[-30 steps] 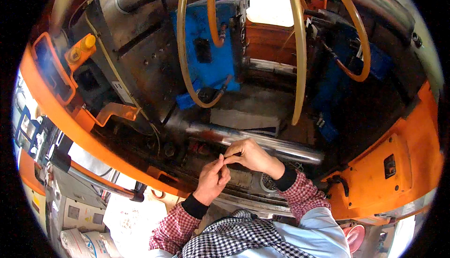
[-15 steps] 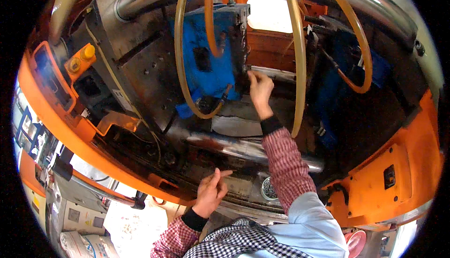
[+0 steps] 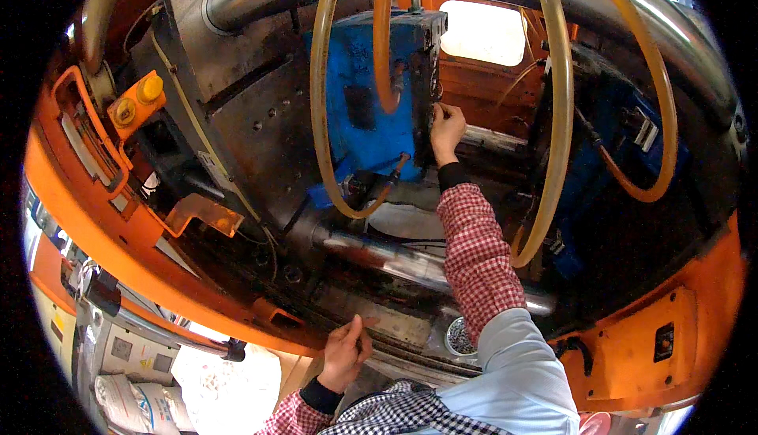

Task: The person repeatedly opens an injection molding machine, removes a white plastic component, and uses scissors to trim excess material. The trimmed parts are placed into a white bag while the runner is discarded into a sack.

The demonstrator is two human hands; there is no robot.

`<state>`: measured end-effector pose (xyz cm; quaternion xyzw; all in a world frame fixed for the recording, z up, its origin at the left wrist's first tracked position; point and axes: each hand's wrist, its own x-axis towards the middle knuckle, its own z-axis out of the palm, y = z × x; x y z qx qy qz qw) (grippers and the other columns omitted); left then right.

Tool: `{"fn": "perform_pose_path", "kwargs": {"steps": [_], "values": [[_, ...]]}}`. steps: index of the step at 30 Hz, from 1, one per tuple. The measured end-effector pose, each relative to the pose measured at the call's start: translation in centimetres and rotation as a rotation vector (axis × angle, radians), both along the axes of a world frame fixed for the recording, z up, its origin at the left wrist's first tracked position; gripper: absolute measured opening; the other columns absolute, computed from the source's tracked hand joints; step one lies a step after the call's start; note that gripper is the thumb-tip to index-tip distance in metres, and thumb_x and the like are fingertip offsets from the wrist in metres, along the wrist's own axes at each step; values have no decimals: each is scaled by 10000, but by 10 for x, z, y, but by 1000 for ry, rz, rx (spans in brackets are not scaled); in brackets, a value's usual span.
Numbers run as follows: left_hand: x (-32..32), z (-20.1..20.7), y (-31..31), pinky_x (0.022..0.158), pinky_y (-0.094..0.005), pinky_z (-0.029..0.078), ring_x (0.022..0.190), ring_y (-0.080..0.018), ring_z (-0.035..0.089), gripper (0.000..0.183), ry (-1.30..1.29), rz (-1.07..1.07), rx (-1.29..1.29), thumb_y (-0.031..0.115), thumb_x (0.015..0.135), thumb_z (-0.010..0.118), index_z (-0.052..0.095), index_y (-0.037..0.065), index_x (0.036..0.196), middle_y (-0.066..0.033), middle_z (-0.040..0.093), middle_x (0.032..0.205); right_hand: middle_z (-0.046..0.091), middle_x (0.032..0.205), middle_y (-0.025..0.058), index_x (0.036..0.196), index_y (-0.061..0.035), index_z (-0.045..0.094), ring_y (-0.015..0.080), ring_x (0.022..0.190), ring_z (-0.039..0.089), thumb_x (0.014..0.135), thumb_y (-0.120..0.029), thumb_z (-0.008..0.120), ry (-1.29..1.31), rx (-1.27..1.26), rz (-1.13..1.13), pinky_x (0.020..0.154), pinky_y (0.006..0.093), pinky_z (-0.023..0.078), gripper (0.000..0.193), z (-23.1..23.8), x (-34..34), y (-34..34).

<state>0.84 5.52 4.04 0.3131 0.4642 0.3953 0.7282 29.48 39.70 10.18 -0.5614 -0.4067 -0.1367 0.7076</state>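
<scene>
My right hand (image 3: 448, 133) reaches up to the right-hand side face of a blue mould half (image 3: 371, 119), the dark side with small fittings along it. Its thumb and forefinger are pinched together against that face; whatever sits between them is too small to make out. Lower down, my left hand (image 3: 345, 354) hovers over the machine's front ledge, thumb and forefinger stretched apart and the other fingers curled. Nothing shows in it, though its palm is partly hidden. Beside my right forearm stands a white bowl (image 3: 459, 335) of small grey metal pieces.
Amber hoses (image 3: 559, 119) loop down on both sides of my right arm. A steel bar (image 3: 387, 257) crosses below the mould. Another blue mould half (image 3: 632, 131) stands at right. An orange guard frame (image 3: 158, 277) curves along the left; white sacks (image 3: 130, 403) lie beyond it.
My view has shifted a little, so the machine sits further right in it. My right fingertips have come up close against the mould's side face. The left hand keeps nearly the same pose.
</scene>
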Motion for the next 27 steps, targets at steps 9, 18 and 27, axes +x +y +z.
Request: {"fn": "perform_pose_path", "kwargs": {"steps": [9,18,27], "values": [[-3,-4,-2,465,-193,305,500,-53,403,345,55,26,34,267,965,409,557,-6,1114,-11,520,606,564,930,159,940,22,637,331,912,525,772,-29,560,-258,-179,-47,782,384,430,192,4,-12,-13],[-3,3,-4,449,-199,326,512,-57,456,265,209,-13,199,262,928,494,530,51,772,-35,601,688,537,1056,198,969,35,629,362,1027,460,726,13,495,-274,-340,126,886,400,384,278,8,27,-34],[20,5,14,408,-217,229,411,-67,278,322,-213,-38,181,343,948,425,472,101,739,39,303,493,648,799,142,890,1,666,236,714,621,745,-164,698,-518,-463,1106,655,325,489,222,-11,-105,-300]]}}
